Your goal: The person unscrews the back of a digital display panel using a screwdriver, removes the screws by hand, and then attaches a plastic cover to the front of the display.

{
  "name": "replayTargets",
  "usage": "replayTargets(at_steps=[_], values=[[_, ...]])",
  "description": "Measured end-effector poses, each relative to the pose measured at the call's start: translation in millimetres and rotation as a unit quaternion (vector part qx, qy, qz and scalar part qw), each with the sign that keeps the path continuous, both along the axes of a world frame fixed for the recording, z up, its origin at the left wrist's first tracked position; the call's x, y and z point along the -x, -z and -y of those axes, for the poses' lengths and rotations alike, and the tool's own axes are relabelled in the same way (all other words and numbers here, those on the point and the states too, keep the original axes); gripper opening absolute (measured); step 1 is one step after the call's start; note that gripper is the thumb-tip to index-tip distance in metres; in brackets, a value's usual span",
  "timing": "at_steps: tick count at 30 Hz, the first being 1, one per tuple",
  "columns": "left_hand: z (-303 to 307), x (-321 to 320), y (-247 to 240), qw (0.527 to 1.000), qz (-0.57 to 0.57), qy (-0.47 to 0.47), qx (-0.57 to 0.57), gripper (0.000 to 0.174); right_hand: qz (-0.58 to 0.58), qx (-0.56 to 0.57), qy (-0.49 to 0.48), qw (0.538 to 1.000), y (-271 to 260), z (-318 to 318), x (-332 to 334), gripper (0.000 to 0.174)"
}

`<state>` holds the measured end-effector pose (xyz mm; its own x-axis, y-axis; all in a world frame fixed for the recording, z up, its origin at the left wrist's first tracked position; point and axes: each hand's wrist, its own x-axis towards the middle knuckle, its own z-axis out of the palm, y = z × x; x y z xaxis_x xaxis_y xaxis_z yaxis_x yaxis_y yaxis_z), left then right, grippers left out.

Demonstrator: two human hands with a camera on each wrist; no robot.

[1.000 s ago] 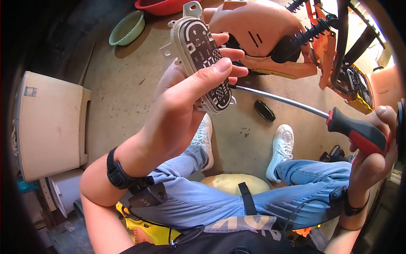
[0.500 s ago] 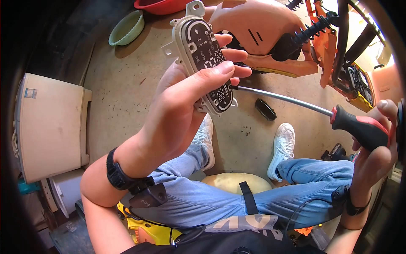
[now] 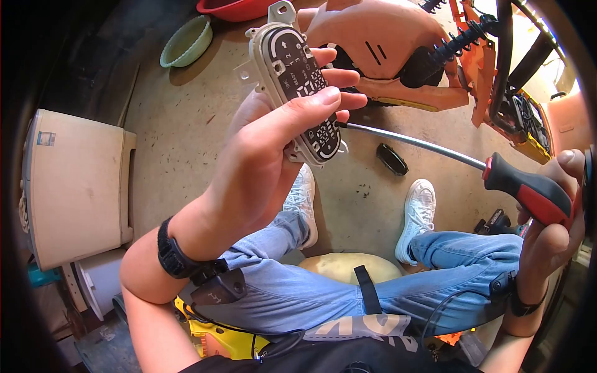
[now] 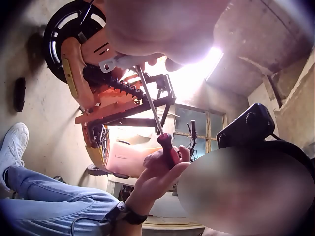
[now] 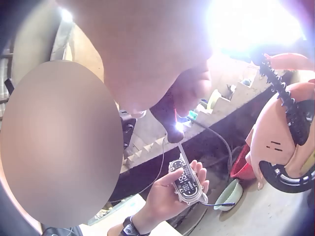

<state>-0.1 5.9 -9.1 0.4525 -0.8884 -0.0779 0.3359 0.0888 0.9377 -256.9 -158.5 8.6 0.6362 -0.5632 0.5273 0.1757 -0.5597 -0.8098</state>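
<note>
My left hand (image 3: 255, 146) grips a scooter's instrument display (image 3: 292, 65), its thumb across the dark face with printed digits and symbols. The display's pale plastic housing has mounting tabs at the top and side. In my right hand (image 3: 550, 239) is a screwdriver (image 3: 528, 189) with a red and black handle, held by curled fingers. Its long metal shaft points left, and the tip meets the lower right edge of the housing, by the left fingertips. The right wrist view shows the display (image 5: 186, 184) from the other side, with the shaft reaching to it.
A partly stripped orange scooter body (image 3: 379, 50) with a black shock absorber (image 3: 463, 46) stands ahead. A dark oval part (image 3: 392, 160) lies on the floor. A green basin (image 3: 186, 41) and a red basin (image 3: 236, 7) sit farther back. A beige box-like cabinet (image 3: 78, 186) stands left.
The screwdriver handle has turned about its shaft, its red part swinging up and then back down. The display has shifted slightly right, then back left. Both hands keep their hold.
</note>
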Motion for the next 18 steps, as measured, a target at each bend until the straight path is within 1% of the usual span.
replayTargets(at_steps=[1, 3, 4, 6, 7, 9, 10, 11, 13, 14, 17, 18], values=[[-0.1, -0.9, 1.2, 1.000, 0.003, -0.002, -0.001, 0.054, 0.000, 0.000, 0.000, 1.000, -0.4, 1.6, -0.7, 0.088], [0.1, -1.8, 2.2, 1.000, 0.006, -0.004, -0.002, 0.054, -0.056, 0.107, -0.064, 0.991, -1.1, 8.2, -4.6, 0.088], [0.2, -1.8, 2.1, 1.000, 0.007, -0.010, -0.006, 0.054, -0.056, 0.107, -0.064, 0.991, 0.4, 6.5, -11.9, 0.088], [0.1, -1.8, 1.9, 1.000, 0.008, -0.014, -0.010, 0.055, 0.100, 0.052, -0.072, 0.991, 3.9, -2.2, -28.8, 0.086], [-0.1, -2.0, 1.7, 1.000, 0.009, -0.010, -0.009, 0.054, 0.100, 0.051, -0.072, 0.991, -0.6, -4.5, -24.3, 0.086], [-0.4, -1.5, 1.2, 1.000, 0.010, -0.006, -0.008, 0.054, -0.044, 0.078, -0.026, 0.996, -14.6, -8.2, -8.3, 0.084], [-0.5, -1.0, 0.5, 1.000, 0.009, -0.002, -0.011, 0.054, -0.038, 0.087, -0.063, 0.994, -14.8, -0.2, -6.3, 0.084], [-0.6, -0.4, 0.3, 1.000, 0.008, 0.002, -0.014, 0.053, -0.038, 0.086, -0.063, 0.994, -14.6, -1.0, -4.1, 0.084], [-0.4, 0.2, 0.9, 1.000, 0.006, 0.002, -0.015, 0.053, -0.071, 0.065, 0.002, 0.995, -15.6, -5.9, -3.4, 0.086], [-0.2, 0.2, 1.1, 1.000, 0.005, 0.001, -0.016, 0.053, -0.071, 0.064, 0.003, 0.995, -12.9, -4.2, -4.0, 0.086], [0.6, -1.3, 3.2, 1.000, 0.013, -0.010, -0.016, 0.054, -0.010, 0.051, -0.089, 0.995, 2.0, 7.6, -9.8, 0.088], [0.5, -1.6, 3.6, 1.000, 0.013, -0.010, -0.017, 0.054, 0.002, 0.030, -0.107, 0.994, 2.0, 8.6, -12.1, 0.086]])
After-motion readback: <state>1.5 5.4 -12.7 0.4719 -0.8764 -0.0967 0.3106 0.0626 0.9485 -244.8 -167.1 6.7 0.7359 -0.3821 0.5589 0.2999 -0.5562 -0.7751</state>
